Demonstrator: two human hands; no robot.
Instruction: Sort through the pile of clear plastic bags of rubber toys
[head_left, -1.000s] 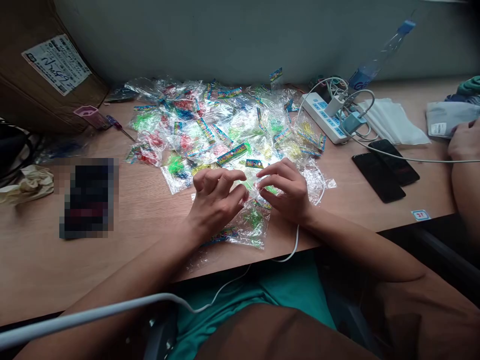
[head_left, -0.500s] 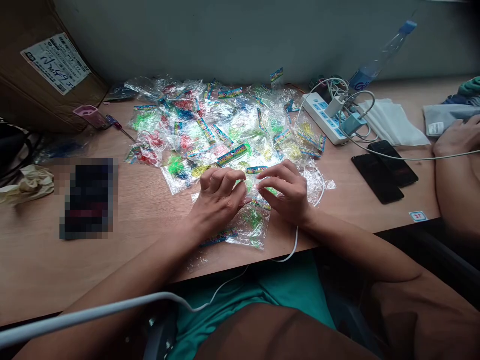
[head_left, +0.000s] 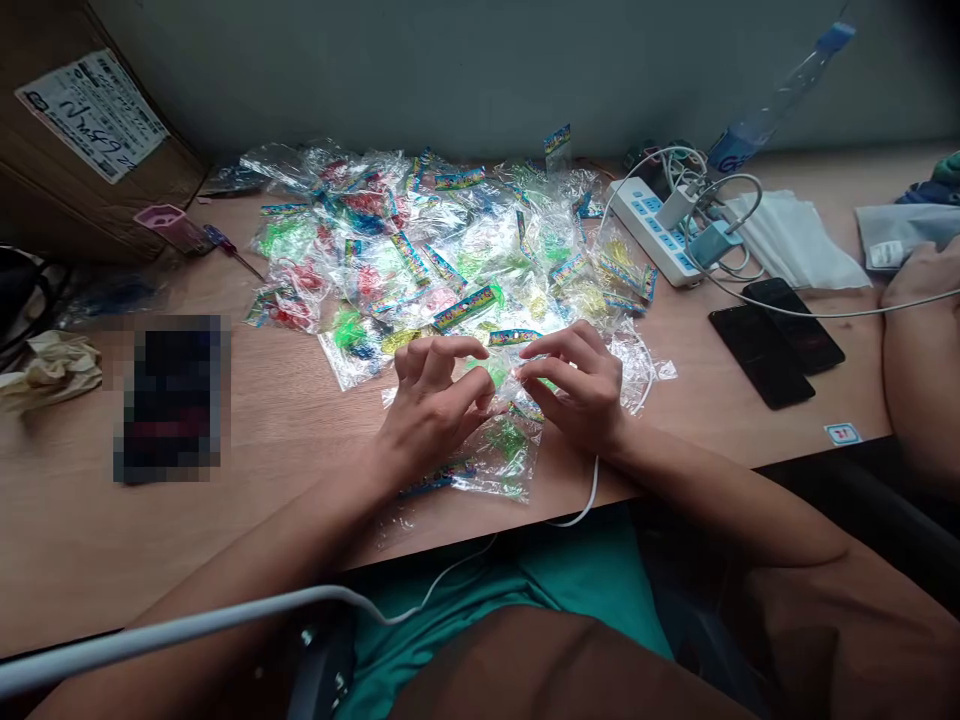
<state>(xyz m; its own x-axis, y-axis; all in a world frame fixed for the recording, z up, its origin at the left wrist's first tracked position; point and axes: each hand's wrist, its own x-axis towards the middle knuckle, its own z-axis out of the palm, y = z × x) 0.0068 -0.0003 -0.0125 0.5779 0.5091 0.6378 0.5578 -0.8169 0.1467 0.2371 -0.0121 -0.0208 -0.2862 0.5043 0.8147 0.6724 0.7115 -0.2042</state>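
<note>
My left hand [head_left: 441, 395] is at the front of a heap of small clear bags, its index finger and thumb apart with a gap between them. Opposite it, my right hand [head_left: 577, 385] has thumb and fingertips closed at the edge of a clear plastic bag [head_left: 501, 366]. Green content shows through that bag, though glare blurs its outline. Below and between the hands lies another clear bag [head_left: 506, 450] with green strands, near the table's front edge. Just beyond the fingertips is a colourful printed header strip [head_left: 514, 337].
Several header-card bags [head_left: 405, 220] with coloured contents spread behind. To the right are a power strip [head_left: 656, 232] with cables, a bottle [head_left: 780, 100], two phones [head_left: 761, 355] and another person's arm [head_left: 922, 350]. A screwdriver [head_left: 232, 250] and cardboard box [head_left: 75, 150] are left.
My left thumb and index finger have parted from a pinch. The right hand keeps nearly the same pose. The view has shifted slightly.
</note>
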